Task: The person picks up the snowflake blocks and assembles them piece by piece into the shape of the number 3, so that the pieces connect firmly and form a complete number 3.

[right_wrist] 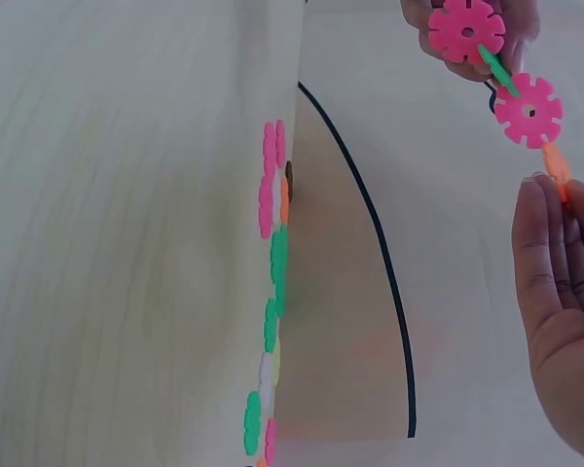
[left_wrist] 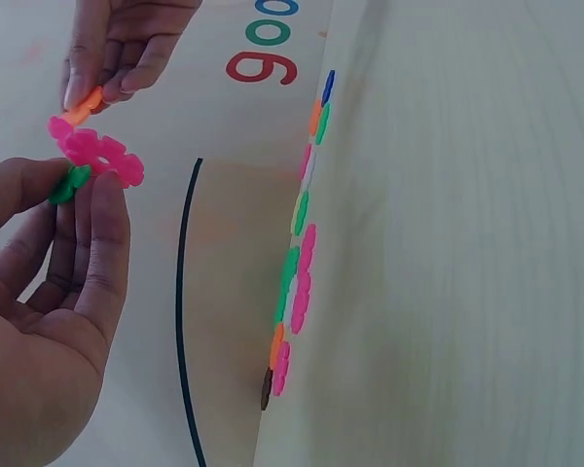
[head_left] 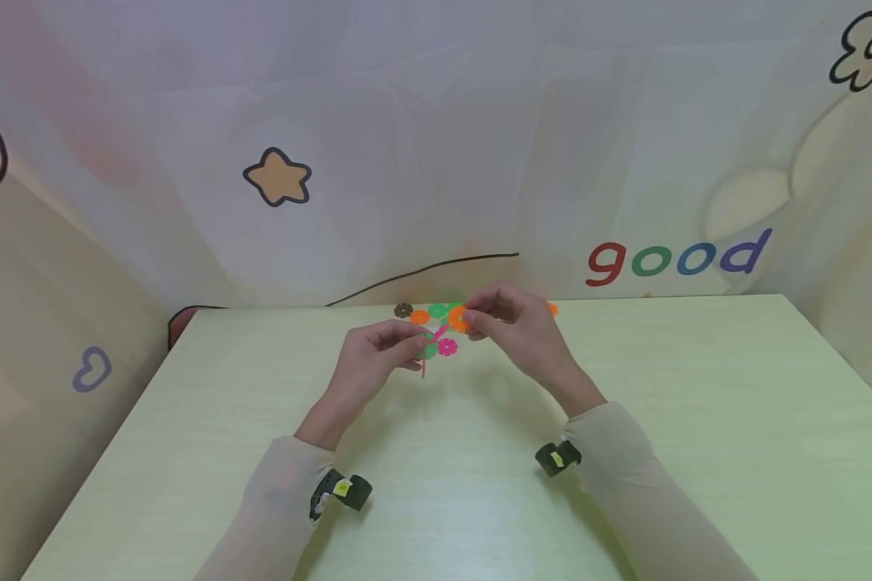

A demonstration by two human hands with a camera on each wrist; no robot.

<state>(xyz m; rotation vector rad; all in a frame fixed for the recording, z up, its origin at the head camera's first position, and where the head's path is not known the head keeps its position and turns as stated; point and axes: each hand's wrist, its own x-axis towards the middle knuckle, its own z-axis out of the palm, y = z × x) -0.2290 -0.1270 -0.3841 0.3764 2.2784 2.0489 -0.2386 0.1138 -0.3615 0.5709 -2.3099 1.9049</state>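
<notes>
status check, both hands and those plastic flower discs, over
Left hand pinches linked pink and green discs. Right hand pinches orange disc, joining chain. Loose discs lie at table's far edge, nothing blocking.

This is looking like a child's play corner or nursery room. A pale wooden table (head_left: 698,420) is standing against a cartoon-printed backdrop (head_left: 480,121), which is showing a star (head_left: 278,177) at ten o'clock and the colourful word "good" (head_left: 679,258) at two o'clock. Plastic snowflake toy discs (head_left: 436,311) are lying at twelve o'clock.
</notes>
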